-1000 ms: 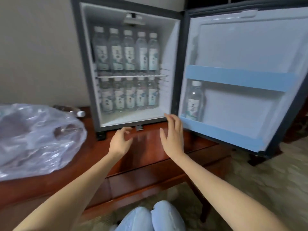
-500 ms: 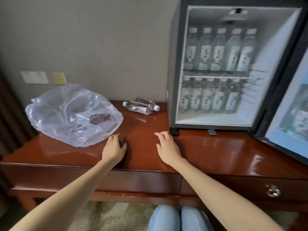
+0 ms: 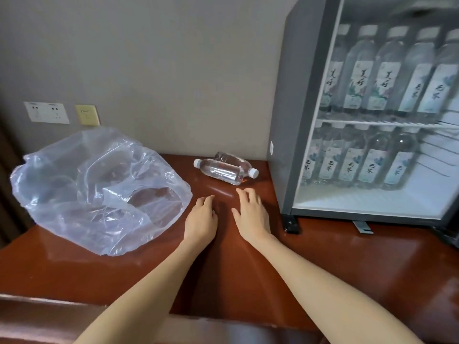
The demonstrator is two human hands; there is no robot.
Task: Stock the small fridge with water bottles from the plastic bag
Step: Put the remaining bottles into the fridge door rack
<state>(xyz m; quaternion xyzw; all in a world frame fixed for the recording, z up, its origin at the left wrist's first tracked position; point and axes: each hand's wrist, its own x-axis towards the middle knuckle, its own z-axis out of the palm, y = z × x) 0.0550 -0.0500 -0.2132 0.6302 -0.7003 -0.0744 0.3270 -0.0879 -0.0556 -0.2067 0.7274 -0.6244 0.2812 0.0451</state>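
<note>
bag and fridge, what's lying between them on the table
Head view: two bottles lie side by side at the back; nearer, the left hand and right hand, both empty.

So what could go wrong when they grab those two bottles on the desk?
1. The two bottles lie on their sides on the shiny desk, one against the other; taking one might send the other rolling.
2. The fridge looks full in front, top row and bottom row alike, so a new bottle may not fit, or might knock a neighbour over.
The left hand and right hand hold nothing yet.
</note>
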